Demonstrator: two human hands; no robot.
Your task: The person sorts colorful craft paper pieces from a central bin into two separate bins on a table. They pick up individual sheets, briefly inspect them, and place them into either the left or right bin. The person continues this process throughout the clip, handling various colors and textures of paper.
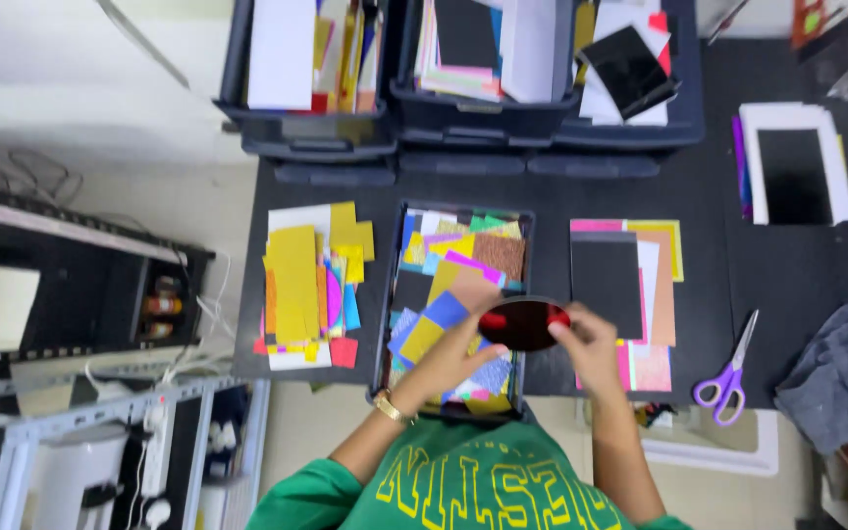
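Both hands, left (463,348) and right (586,339), pinch 1 dark red disc (522,325) above the scrap tray (382,324). Edge-only grips look thin; it could tip and drop into the scraps.

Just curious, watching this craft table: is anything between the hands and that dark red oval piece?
Nothing visible. Both the left hand and the right hand already grip the red oval at its ends, holding it above the tray of paper scraps.
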